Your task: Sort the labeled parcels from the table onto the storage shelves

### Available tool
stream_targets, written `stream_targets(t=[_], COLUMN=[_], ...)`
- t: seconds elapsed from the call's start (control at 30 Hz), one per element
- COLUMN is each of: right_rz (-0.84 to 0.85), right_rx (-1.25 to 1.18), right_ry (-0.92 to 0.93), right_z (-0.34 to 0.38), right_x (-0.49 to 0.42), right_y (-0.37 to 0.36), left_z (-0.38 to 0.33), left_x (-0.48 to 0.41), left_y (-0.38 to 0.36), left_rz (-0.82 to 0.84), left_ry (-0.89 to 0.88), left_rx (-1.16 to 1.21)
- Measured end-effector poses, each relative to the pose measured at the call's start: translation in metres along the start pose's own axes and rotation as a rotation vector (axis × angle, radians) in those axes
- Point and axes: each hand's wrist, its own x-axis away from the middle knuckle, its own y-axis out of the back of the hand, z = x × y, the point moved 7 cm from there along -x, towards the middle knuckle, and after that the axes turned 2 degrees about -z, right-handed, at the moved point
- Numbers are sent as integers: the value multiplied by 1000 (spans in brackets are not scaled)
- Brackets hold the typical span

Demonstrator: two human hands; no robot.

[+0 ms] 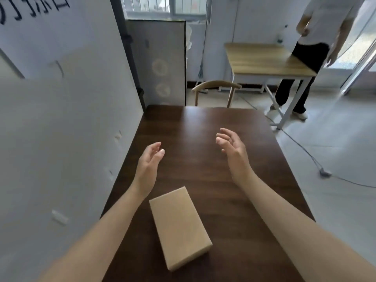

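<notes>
Head view: one brown parcel [180,228] lies flat on the dark tabletop [203,127], near the front edge. Left hand [149,161] and right hand [234,149] hover beyond it, palms facing, fingers relaxed and empty, seemingly spaced to grasp its sides.

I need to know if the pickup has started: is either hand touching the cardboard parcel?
No: the parcel lies alone on the dark table, while the left hand and right hand hover open beyond it.

Plain brown parcel [180,227] lies flat on dark table [203,123]
</notes>
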Motion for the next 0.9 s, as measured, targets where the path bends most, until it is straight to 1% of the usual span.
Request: stream_targets(t=[0.1, 0.23, 0.37, 0.43, 0.57, 0.73, 0.9], right_rz=[11, 22, 36, 50, 68, 161, 195], right_rx=[25, 65, 108, 138, 168, 186, 86], right_ry=[-114, -256, -371, -412, -502, -649, -711], right_z=[-55, -116, -159, -175, -198, -218, -228], right_x=[24, 56, 83, 94, 110, 125, 141], right_y=[-5, -10, -11, -14, -18, -21, -26], left_z=[65, 132, 167, 178, 189, 196, 200], left_x=[30, 68, 103, 116, 128, 129, 140], left_y=[7, 16, 18, 14, 1, 0, -8], left_rz=[-33, -24, -65, -61, 7, -1, 24], left_ry=[132, 306, 497, 561, 606, 603, 583], left_rx=[-16, -33, 76, 110, 151, 199, 220])
